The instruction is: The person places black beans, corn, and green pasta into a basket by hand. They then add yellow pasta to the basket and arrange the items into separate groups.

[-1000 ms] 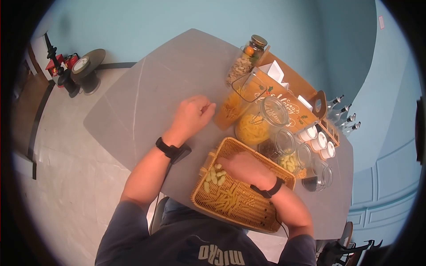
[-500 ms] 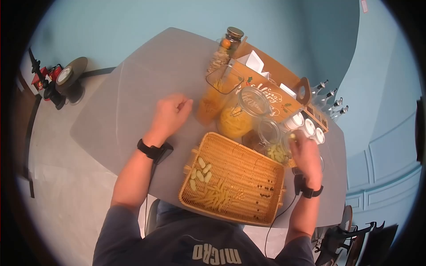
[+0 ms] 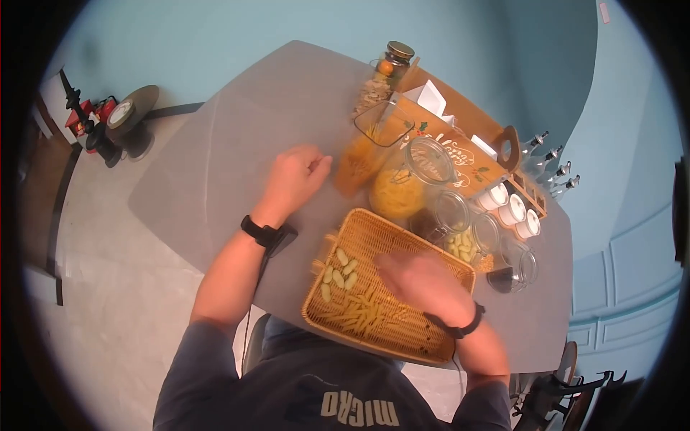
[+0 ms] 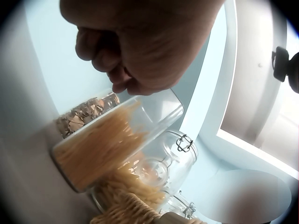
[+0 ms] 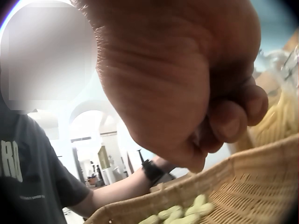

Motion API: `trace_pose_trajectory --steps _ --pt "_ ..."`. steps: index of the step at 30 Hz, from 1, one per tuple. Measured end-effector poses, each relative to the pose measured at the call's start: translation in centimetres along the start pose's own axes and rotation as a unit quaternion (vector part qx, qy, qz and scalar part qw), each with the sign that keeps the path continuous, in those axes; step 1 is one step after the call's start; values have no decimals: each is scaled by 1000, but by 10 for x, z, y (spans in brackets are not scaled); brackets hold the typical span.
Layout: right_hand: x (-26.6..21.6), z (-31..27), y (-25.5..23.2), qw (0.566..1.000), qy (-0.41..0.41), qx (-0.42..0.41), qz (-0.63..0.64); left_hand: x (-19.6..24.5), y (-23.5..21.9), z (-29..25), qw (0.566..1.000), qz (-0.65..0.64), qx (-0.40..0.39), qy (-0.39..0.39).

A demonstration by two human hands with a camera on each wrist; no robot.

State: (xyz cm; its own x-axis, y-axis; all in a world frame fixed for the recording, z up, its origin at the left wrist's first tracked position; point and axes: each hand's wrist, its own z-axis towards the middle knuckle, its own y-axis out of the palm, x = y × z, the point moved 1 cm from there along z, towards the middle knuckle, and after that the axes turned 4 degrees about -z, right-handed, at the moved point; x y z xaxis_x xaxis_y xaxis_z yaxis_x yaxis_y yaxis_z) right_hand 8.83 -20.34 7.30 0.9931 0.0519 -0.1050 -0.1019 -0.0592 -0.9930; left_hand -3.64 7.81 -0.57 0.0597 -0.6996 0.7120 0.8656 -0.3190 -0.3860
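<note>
My right hand, blurred, is over the wicker basket, its fingers curled in the right wrist view. A pale bit of a peanut shows under its fingertips; the rest is hidden by the fingers. Several unshelled peanuts lie at the basket's left end, beside a pile of penne. Small dark pieces lie at the right end, partly behind my wrist. My left hand rests left of the spaghetti container, fingers loosely curled, holding nothing. Behind the basket an open glass jar holds more peanuts.
A clip-top jar of pasta and a jar with dark contents stand along the basket's far side. Behind them are a wooden carrier box, white-lidded jars and pourer bottles. The grey table extends left.
My right hand went from the basket to the peanut jar, pinched a peanut there, and has come back left over the basket. The left hand stays in place as the head view shifts.
</note>
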Motion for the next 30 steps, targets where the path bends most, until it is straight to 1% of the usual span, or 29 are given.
trace_pose_trajectory --steps 1,4,6,7,10,13,16,19,22,25,28,30 --pt "-8 8 5 1000 -23 -14 10 1 -1 0 1000 3 -6 -15" --pt "-8 29 33 997 -57 -30 28 -5 2 -1 1000 -9 13 22" --pt "4 36 57 997 -60 -50 16 -2 2 0 1000 -13 5 11" --pt "3 42 57 996 -62 -60 9 -1 1 0 1000 -14 3 6" --pt "-2 41 32 991 8 -131 -23 0 -1 0 1000 -21 -3 -5" --pt "-12 31 14 996 -52 -74 20 3 -5 1 1000 -20 -1 -11" --pt "-28 27 34 981 -155 -114 37 8 -7 1 1000 -28 -3 -12" --pt "-38 26 54 983 -157 -94 24 9 -5 0 1000 -30 -2 -4" --pt "-40 30 48 981 -163 -102 21 9 -5 1 999 -32 -4 0" --pt "-36 27 31 985 -150 -83 26 6 -5 1 999 -37 -1 3" --pt "-14 3 -4 999 -27 -12 45 2 -2 0 998 -51 21 7" --pt "13 -18 -25 993 63 95 -4 3 -2 0 999 -49 18 3"
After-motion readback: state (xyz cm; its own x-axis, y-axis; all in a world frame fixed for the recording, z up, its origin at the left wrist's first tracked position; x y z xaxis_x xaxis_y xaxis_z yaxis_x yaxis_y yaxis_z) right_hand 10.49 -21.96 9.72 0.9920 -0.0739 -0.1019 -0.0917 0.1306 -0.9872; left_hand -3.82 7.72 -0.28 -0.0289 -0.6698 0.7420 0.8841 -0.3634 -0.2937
